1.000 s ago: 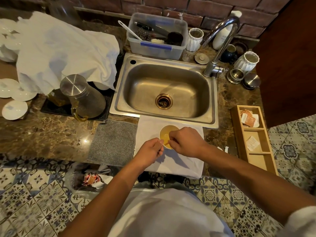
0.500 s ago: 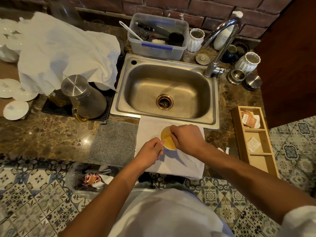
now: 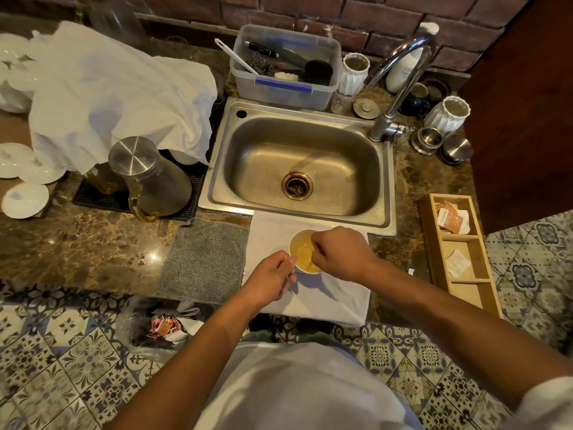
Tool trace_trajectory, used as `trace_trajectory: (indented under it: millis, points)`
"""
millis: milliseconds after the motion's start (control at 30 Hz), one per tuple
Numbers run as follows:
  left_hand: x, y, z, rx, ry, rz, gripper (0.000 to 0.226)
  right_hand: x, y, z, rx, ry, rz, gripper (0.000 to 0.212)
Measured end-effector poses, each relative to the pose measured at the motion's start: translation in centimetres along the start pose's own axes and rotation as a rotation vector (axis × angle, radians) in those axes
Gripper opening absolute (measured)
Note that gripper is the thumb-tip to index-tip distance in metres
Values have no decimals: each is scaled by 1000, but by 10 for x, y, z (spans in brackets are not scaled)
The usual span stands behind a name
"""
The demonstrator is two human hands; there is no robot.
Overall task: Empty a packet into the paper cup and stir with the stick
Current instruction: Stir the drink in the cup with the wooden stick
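Observation:
A white paper cup [image 3: 296, 236] holding yellowish liquid stands on a white cloth [image 3: 325, 301] just in front of the sink. My left hand [image 3: 273, 279] grips the cup's near-left side with its fingertips on the rim. My right hand [image 3: 339, 252] hovers over the cup's right rim, its fingers pinched together and pointing down into the liquid. They close on the thin stirring stick, which is almost wholly hidden by them. No packet is in either hand.
A steel sink [image 3: 384, 193] with a tap [image 3: 400, 88] lies behind the cup. To the right, a wooden tray [image 3: 434, 259] holds packets [image 3: 451, 217]. Left of the cloth are a grey mat [image 3: 203, 259] and a metal jug [image 3: 148, 175]. A bag with torn packets [image 3: 164, 327] hangs below the counter.
My right hand has shifted slightly up and right over the cup, uncovering more of the liquid. My left hand stays on the cup.

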State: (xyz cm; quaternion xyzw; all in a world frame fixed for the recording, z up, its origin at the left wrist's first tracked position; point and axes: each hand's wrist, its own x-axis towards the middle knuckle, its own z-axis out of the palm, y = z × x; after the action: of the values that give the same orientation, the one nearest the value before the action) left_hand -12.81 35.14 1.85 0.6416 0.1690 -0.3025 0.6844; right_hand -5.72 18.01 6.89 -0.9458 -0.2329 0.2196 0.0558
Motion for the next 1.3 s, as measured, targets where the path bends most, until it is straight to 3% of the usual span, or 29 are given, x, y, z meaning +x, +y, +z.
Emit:
trace_trajectory:
  millis: [300,667,1000,1133,1300]
  points:
    - [-1,0,0,11,2,2,30,7,-5,7,-1,208,-40,27]
    - [2,-1,-1,2,-7,-2,30,-4,3,9,115,0,38,19]
    - [2,-4,-3,40,-5,32,30,0,5,8,-38,218,-2,21]
    - [1,-2,-3,69,2,40,29,0,-1,15,40,172,-105,19]
    - [3,-4,-2,71,5,58,29,0,4,9,10,150,-93,19]
